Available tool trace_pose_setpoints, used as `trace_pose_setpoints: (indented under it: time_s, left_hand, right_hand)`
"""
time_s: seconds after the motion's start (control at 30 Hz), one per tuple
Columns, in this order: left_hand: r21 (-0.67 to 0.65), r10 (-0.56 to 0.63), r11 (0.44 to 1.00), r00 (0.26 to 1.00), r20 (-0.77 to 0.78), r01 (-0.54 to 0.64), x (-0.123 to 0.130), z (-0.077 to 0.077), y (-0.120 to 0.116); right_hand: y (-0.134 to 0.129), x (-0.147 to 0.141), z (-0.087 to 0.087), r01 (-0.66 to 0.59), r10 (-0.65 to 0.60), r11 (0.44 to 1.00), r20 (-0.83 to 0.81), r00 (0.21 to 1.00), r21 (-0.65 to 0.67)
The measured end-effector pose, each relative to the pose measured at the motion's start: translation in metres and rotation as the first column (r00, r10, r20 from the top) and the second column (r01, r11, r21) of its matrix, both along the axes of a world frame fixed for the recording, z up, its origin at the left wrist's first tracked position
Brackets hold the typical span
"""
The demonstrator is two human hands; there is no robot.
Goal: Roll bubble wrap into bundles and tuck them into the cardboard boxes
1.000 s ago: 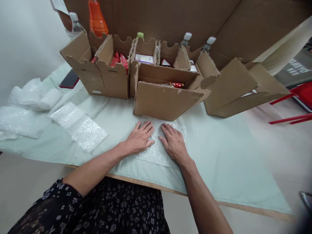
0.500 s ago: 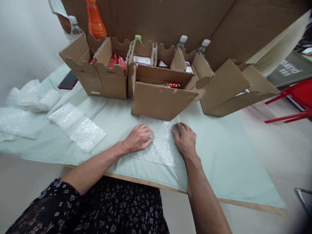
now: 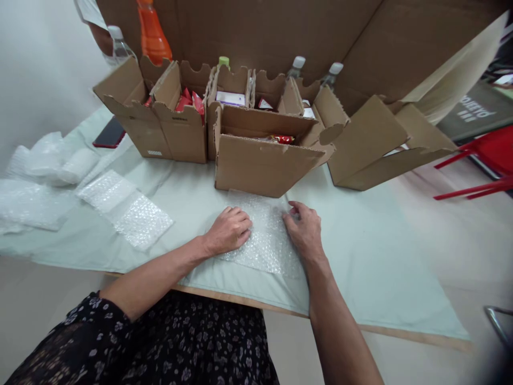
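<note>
A clear bubble wrap sheet (image 3: 262,238) lies flat on the cloth-covered table (image 3: 385,256) in front of me. My left hand (image 3: 229,230) rests at its left side, fingers curled in and closed on that edge. At the right edge is my right hand (image 3: 303,227), thumb touching the sheet and index finger apart from it, a gap showing between them. Just beyond the sheet stands an open cardboard box (image 3: 268,166) with a red-wrapped item (image 3: 282,139) inside. The undersides of both hands are hidden.
Several open cardboard boxes (image 3: 180,136) stand in a row behind, with bottles such as an orange one (image 3: 154,40) beyond. Another box (image 3: 360,155) is at right. More bubble wrap (image 3: 130,211) and a dark phone-like object (image 3: 109,133) lie left. A red chair (image 3: 489,155) stands right.
My right index finger has lifted and straightened a little, widening the gap to the thumb. My left hand has barely moved, and the view has shifted slightly.
</note>
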State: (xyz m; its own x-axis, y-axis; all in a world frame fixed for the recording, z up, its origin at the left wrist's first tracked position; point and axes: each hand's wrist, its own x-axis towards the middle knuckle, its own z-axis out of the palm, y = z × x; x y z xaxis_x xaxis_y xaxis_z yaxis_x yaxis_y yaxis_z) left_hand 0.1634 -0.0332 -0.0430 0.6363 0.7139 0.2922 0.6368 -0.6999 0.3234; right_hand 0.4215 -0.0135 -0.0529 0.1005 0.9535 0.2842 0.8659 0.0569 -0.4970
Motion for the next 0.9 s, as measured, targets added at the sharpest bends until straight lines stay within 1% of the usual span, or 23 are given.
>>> trace_pose_setpoints:
  time_s: [0.07, 0.13, 0.23, 0.33, 0.4, 0.53, 0.6, 0.7, 0.77, 0.83, 0.9]
  left_hand:
    - [0.009, 0.068, 0.998, 0.997, 0.042, -0.069, -0.001, 0.000, 0.002]
    - [0.003, 0.165, 0.986, 0.980, 0.109, -0.166, -0.004, 0.001, 0.004]
    - [-0.053, 0.328, 0.945, 0.926, 0.190, -0.324, -0.009, 0.004, 0.010]
    - [-0.136, 0.428, 0.902, 0.886, 0.178, -0.409, -0.013, 0.007, 0.015]
    - [-0.181, 0.446, 0.890, 0.883, 0.150, -0.419, -0.014, 0.007, 0.016]
    - [-0.223, 0.450, 0.882, 0.882, 0.138, -0.415, -0.014, 0.006, 0.016]
    - [-0.240, 0.456, 0.878, 0.878, 0.148, -0.415, -0.014, 0.005, 0.016]
    - [-0.293, 0.459, 0.870, 0.868, 0.189, -0.397, -0.014, 0.004, 0.018]
    - [-0.355, 0.459, 0.862, 0.854, 0.243, -0.363, -0.016, 0.004, 0.019]
    - [-0.430, 0.457, 0.849, 0.834, 0.308, -0.307, -0.017, 0.005, 0.020]
    - [-0.501, 0.451, 0.833, 0.811, 0.372, -0.234, -0.017, 0.007, 0.021]
  right_hand:
    - [-0.005, 0.000, 0.005, -0.026, 0.026, 1.000, -0.068, 0.997, 0.012]
    - [-0.011, -0.001, 0.012, -0.076, 0.077, 0.997, -0.142, 0.987, 0.012]
    - [-0.022, -0.004, 0.021, -0.185, 0.186, 0.982, -0.244, 0.952, 0.030]
    - [-0.034, -0.006, 0.022, -0.266, 0.264, 0.963, -0.302, 0.916, 0.036]
    - [-0.040, -0.006, 0.019, -0.249, 0.242, 0.968, -0.307, 0.920, 0.018]
    - [-0.045, -0.004, 0.014, -0.155, 0.137, 0.987, -0.318, 0.938, -0.032]
    - [-0.045, -0.004, 0.015, -0.156, 0.145, 0.988, -0.346, 0.927, -0.002]
    - [-0.046, -0.004, 0.020, -0.196, 0.215, 0.977, -0.432, 0.876, 0.089]
    - [-0.046, -0.004, 0.023, -0.194, 0.233, 0.972, -0.510, 0.828, 0.131]
    - [-0.046, -0.003, 0.024, -0.170, 0.226, 0.974, -0.571, 0.789, 0.150]
    - [-0.045, -0.002, 0.026, -0.161, 0.225, 0.974, -0.598, 0.769, 0.159]
